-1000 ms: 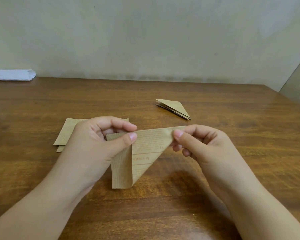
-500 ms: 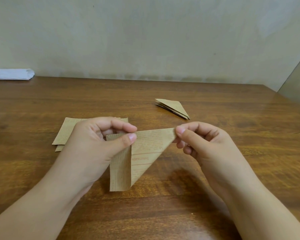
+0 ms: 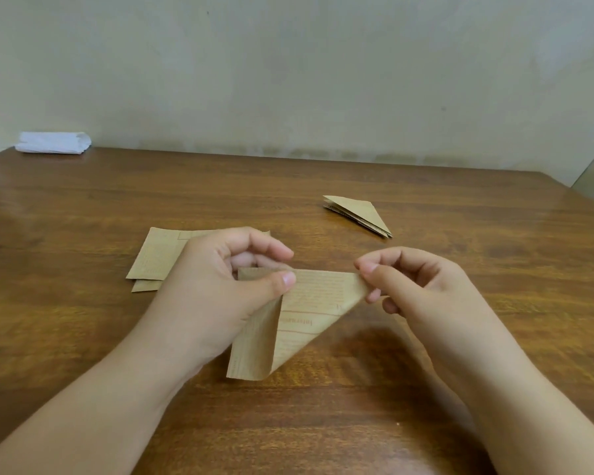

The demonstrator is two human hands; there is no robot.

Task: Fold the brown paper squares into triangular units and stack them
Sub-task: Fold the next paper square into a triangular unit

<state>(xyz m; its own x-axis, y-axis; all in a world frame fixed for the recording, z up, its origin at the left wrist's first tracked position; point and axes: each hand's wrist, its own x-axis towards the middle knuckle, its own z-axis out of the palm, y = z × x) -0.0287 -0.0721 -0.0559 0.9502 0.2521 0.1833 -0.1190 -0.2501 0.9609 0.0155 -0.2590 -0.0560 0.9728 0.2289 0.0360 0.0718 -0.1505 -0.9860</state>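
Brown paper square [image 3: 306, 313] still half-folded | left hand [image 3: 220, 289] grip pinching top edge | right hand [image 3: 422, 286] grip still pinching right corner

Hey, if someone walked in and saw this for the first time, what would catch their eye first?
First, the two hands in the middle: the left hand and right hand pinch the top corners of a half-folded brown paper square held above the wooden table. Next, the stack of folded triangles behind the right hand, and the flat unfolded squares behind the left.

Bare table [image 3: 323, 440] near — flat squares [image 3: 155, 258] left, triangle stack [image 3: 359, 214] far right
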